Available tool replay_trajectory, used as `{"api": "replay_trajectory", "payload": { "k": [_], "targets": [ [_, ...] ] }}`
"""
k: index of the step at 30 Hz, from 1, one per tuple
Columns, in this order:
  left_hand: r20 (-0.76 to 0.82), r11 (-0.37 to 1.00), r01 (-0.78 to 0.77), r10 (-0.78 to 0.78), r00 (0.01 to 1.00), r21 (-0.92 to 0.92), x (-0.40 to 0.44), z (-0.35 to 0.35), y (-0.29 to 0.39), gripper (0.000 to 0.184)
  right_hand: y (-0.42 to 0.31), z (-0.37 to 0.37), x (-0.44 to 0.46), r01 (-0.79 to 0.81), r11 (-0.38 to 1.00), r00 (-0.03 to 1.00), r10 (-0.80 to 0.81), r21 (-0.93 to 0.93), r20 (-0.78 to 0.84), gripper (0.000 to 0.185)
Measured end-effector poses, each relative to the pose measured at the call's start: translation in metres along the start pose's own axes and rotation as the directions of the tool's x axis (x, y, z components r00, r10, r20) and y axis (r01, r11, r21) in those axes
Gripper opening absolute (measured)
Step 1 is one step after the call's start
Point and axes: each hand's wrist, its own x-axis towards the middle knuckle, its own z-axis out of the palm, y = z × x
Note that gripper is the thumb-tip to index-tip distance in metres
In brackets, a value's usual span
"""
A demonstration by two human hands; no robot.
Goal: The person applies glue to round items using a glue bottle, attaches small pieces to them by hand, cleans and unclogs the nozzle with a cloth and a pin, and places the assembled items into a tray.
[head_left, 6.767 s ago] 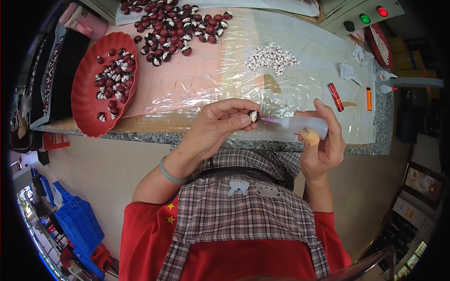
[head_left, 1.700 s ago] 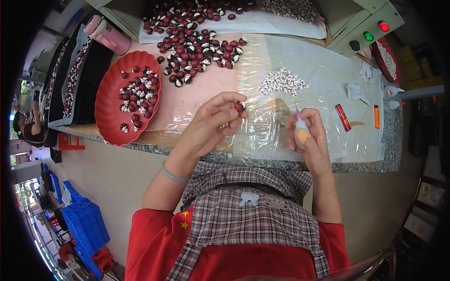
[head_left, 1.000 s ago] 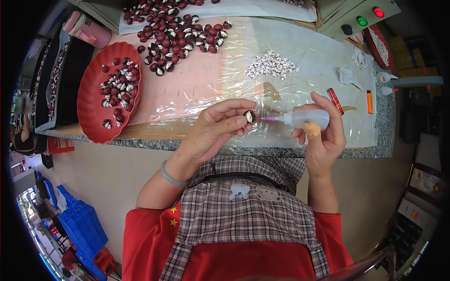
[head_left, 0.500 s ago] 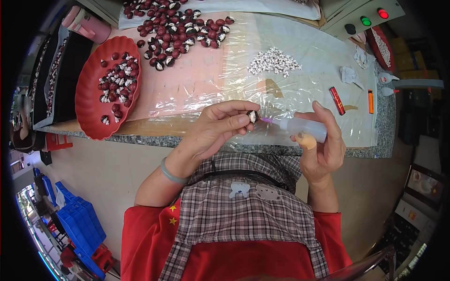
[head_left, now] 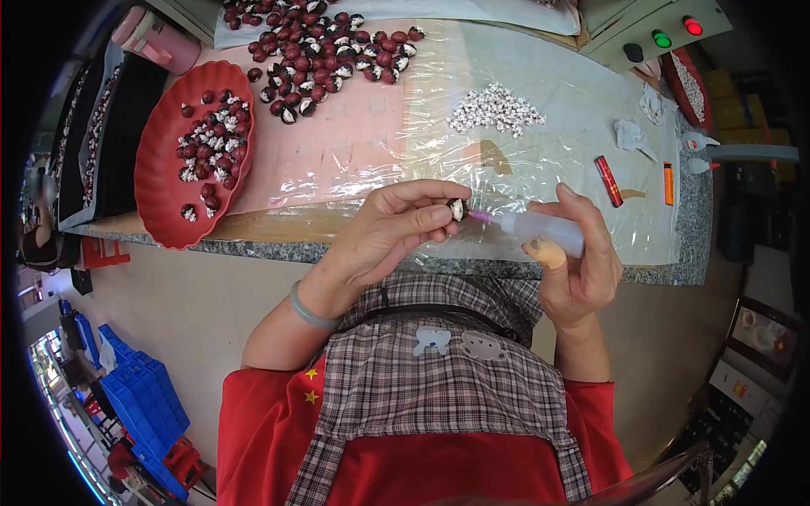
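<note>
Between the thumb and fingers of my left hand (head_left: 392, 226) is a small round dark piece with a white face (head_left: 456, 209). My right hand (head_left: 582, 257) grips a translucent squeeze bottle (head_left: 544, 233) lying sideways, its purple nozzle tip (head_left: 481, 216) pointing left at the white face. I cannot tell whether the tip touches it. A tan cover wraps my right thumb. Beyond my hands lies a pile of small white pieces (head_left: 496, 110). Farther left, many dark red, black and white round pieces (head_left: 316, 63) are spread on the table.
A red scalloped tray (head_left: 156, 181) with red-and-white pieces stands at the left, near a pink jug (head_left: 156, 40). Toward the right lie a red tube (head_left: 607, 181), an orange lighter-like object (head_left: 668, 183) and crumpled tissue (head_left: 633, 137). A control box (head_left: 666, 34) has lit buttons.
The squeeze bottle has shifted very slightly left in my right hand. My left hand and its round piece hold nearly the same place.
</note>
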Motion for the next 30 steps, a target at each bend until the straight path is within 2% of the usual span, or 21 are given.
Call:
{"api": "replay_trajectory", "payload": {
  "k": [16, 19, 21, 23, 25, 26, 30],
  "targets": [
    [-0.017, 1.0, 0.013, -0.013, 1.0, 0.008, 0.001, -0.001, -0.001, 0.031, 0.0, 0.0, 0.004, 0.057, 0.998, 0.998, -0.057, -0.004, 0.01, 0.038],
    [-0.009, 1.0, 0.008, -0.008, 1.0, 0.018, 0.001, 0.0, 0.0, 0.03, 0.002, -0.001, 0.002, -0.003, 1.0, 1.0, 0.004, 0.027, -0.01, 0.037],
    [-0.037, 1.0, 0.008, -0.007, 0.999, 0.019, 0.0, -0.001, 0.001, 0.028, 0.005, -0.001, -0.004, -0.172, 0.97, 0.98, 0.186, 0.174, -0.068, 0.035],
    [-0.043, 1.0, -0.002, 0.003, 0.999, 0.022, 0.0, -0.001, 0.003, 0.027, 0.013, -0.003, -0.007, -0.298, 0.862, 0.931, 0.357, 0.411, -0.073, 0.033],
    [-0.039, 0.999, -0.021, 0.022, 0.999, 0.025, -0.002, -0.003, 0.007, 0.027, 0.028, -0.007, -0.005, -0.358, 0.623, 0.868, 0.496, 0.695, 0.002, 0.032],
    [-0.049, 0.999, -0.03, 0.031, 0.998, 0.023, -0.002, -0.004, 0.008, 0.027, 0.038, -0.008, -0.004, -0.32, 0.554, 0.881, 0.472, 0.768, 0.026, 0.03],
    [-0.048, 0.999, -0.047, 0.048, 0.998, 0.014, -0.004, -0.004, 0.012, 0.027, 0.052, -0.007, 0.001, -0.429, 0.361, 0.78, 0.61, 0.828, 0.138, 0.029]
  ]
}}
